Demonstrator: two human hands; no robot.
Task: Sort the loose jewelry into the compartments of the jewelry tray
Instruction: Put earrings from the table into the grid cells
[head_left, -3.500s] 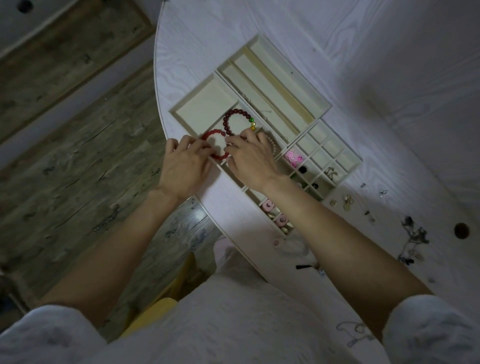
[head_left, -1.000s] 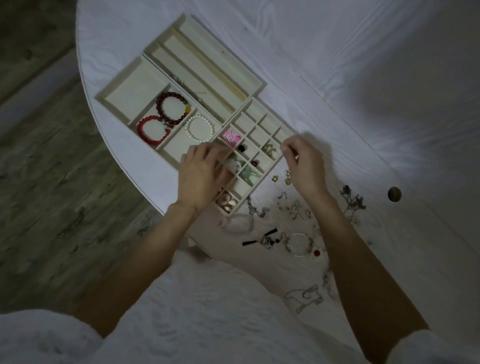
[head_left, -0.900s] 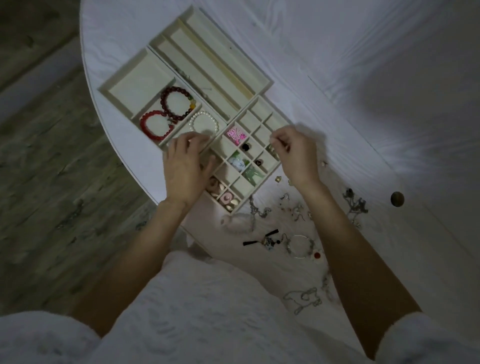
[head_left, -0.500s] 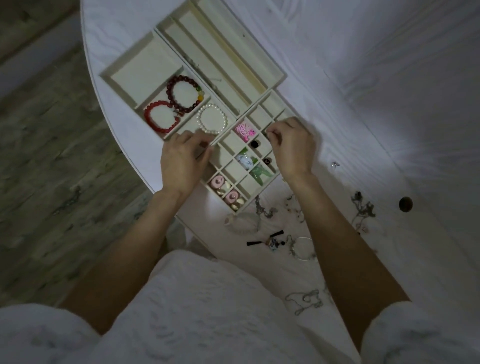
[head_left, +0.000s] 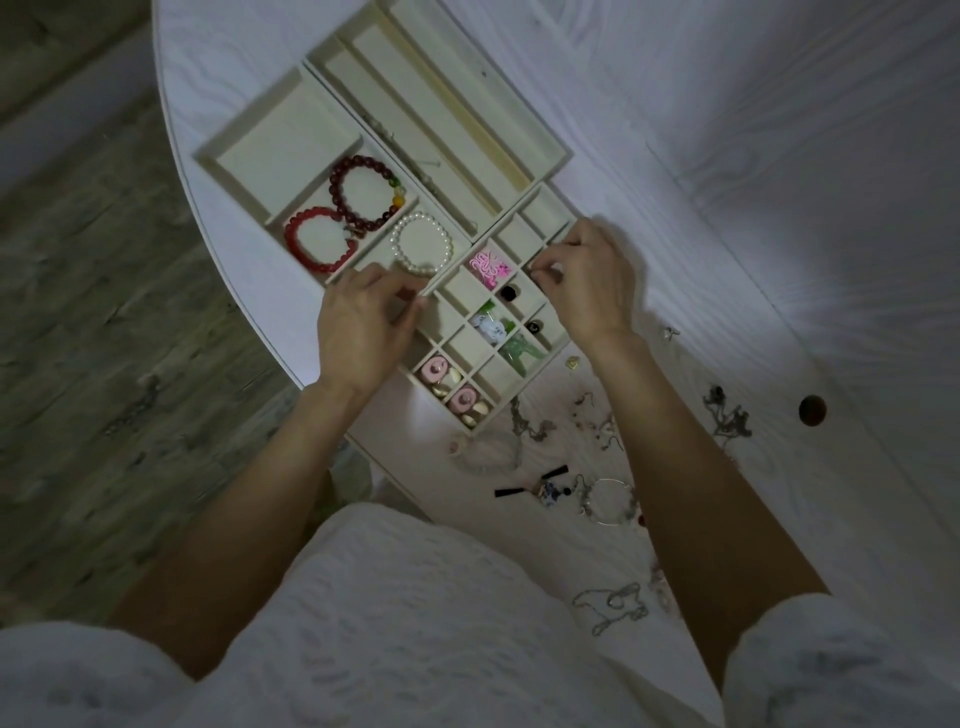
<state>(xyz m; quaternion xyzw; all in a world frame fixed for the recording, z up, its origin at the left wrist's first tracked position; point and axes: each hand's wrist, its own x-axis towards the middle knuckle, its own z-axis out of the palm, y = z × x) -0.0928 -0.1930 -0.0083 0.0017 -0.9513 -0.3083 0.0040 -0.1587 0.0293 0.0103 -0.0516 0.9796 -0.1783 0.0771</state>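
White wood-grain table (head_left: 727, 156), rounded near edge, dim light. Cream jewelry tray (head_left: 249, 156) set at a slant on it, near the edge.

Left hand (head_left: 363, 327) resting on tray's near rim just below the pearl bracelet (head_left: 421, 244); fingers curled together against a divider; whether anything is held between them cannot be told.

Right hand (head_left: 592, 280) over the small-cell grid, far-right side; thumb and fingertips pinched together above a cell, a tiny pale item possibly between them, too small to confirm.

Dark red bead bracelet (head_left: 366, 192) and bright red bracelet (head_left: 319, 239) sharing one medium compartment, overlapping. Pearl bracelet alone in the next compartment.

Small cells: pink piece (head_left: 488, 265), white flower piece (head_left: 491, 327), green piece (head_left: 519, 353), two pink rings (head_left: 449, 384) in adjacent near cells.

Loose jewelry (head_left: 587, 415) scattered on table beside tray's right end; silver hoop (head_left: 608, 499) and thin chain (head_left: 613, 608) nearer the body.
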